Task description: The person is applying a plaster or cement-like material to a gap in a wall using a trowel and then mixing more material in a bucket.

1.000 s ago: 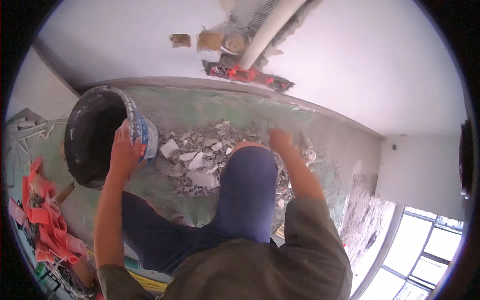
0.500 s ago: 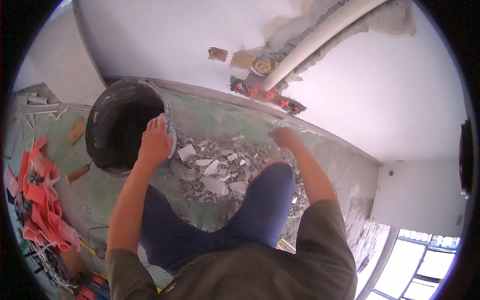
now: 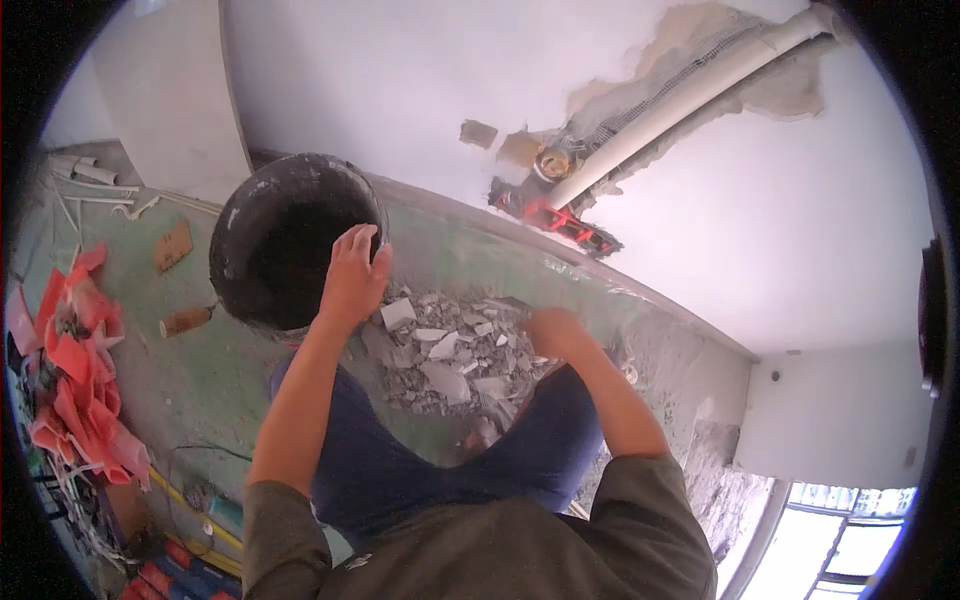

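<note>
A black bucket (image 3: pixel 232 262) with pale smears is tipped toward me on the green floor, its dark inside showing. My left hand (image 3: pixel 352 282) is closed over its right rim, fingers hooked inside. To the right lies a heap of grey rubble (image 3: pixel 445 345) with white broken chips. My right hand (image 3: pixel 552 332) is curled at the far right side of this heap, above my right knee. A thin dark edge shows beside its fingers; what it grips, if anything, I cannot make out.
A white wall with a chiselled-out patch and a pale pipe (image 3: pixel 690 105) rises beyond the heap. At left lie crumpled red sheets (image 3: pixel 80 370), a wooden-looking handle (image 3: pixel 187 321), a brown block (image 3: pixel 174 246) and white pipe pieces (image 3: pixel 85 168). A board (image 3: pixel 180 100) leans behind the bucket.
My right hand has come down and nearer, to the edge of the rubble. The view has shifted, so the whole scene sits further right. My left hand stays on the bucket's rim.
</note>
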{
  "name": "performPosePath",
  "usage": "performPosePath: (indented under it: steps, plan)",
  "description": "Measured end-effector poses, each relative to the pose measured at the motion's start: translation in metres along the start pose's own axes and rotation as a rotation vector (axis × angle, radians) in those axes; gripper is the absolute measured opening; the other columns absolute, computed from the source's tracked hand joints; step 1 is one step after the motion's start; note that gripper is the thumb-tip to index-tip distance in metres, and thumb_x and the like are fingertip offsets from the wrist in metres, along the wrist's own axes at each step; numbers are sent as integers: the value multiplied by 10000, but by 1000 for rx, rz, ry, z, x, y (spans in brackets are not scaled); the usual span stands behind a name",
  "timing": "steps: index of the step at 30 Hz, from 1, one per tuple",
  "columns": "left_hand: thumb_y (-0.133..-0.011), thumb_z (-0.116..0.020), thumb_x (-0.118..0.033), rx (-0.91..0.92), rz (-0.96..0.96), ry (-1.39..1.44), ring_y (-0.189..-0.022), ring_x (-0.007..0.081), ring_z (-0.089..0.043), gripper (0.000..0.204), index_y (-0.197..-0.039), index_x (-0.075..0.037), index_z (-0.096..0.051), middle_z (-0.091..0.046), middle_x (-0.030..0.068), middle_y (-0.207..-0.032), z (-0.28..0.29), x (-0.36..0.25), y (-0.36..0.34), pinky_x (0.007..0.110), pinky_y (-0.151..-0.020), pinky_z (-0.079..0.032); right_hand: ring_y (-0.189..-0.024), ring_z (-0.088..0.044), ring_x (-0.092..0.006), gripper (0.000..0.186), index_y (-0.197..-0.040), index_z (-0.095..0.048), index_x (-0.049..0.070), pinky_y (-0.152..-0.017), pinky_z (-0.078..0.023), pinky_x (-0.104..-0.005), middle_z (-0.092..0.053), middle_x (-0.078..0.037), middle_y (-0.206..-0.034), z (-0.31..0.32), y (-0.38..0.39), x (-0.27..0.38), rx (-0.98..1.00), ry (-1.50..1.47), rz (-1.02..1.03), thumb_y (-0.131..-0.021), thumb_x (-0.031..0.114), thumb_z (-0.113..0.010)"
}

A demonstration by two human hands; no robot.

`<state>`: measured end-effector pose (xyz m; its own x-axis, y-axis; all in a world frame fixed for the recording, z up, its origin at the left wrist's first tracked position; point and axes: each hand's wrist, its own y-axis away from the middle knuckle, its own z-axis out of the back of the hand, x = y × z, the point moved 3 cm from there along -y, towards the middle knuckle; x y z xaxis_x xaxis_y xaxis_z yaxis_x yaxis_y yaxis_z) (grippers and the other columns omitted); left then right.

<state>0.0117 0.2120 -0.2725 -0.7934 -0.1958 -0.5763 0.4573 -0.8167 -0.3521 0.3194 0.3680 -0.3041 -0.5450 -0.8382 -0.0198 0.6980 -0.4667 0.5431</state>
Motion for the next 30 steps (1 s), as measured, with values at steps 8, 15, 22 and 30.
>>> performPosePath:
  steps: [8,15,22,30]
  plan:
    - [-905,-579,-190,-90,48,103,-1089,369,-525,207,-999,-6,-565,-561,190,-1166,10,3,-1,426,-954,-415,-597,-579,-210,242,-917,-614,26,-547,-483,-334,-639,-115,-803,-51,-23,23,-84,-1965,-383,-927,246,-512]
    - [-870,-563,-55,-175,-16,139,-1054,368,-541,154,-1019,-20,-549,-557,173,-1105,16,-14,-4,410,-904,-448,-590,-534,-163,167,-973,-537,9,-513,-428,-293,-597,-100,-807,-35,-39,35,19,-2431,-178,-913,160,-498]
    - [-903,-551,-36,-330,3,408,-1000,299,-607,157,-1047,-31,-615,-604,150,-1120,62,-9,5,355,-876,-482,-576,-494,-156,132,-935,-520,33,-506,-412,-290,-568,-77,-783,-13,-53,48,71,-2474,-165,-884,155,-506]
    - [-892,-609,-283,-63,-35,-759,-1057,319,-562,285,-999,-22,-643,-643,129,-992,199,4,32,426,-914,-452,-513,-437,-128,118,-904,-547,108,-456,-337,-262,-526,-15,-688,-12,-39,42,-8,-2321,-235,-927,224,-554]
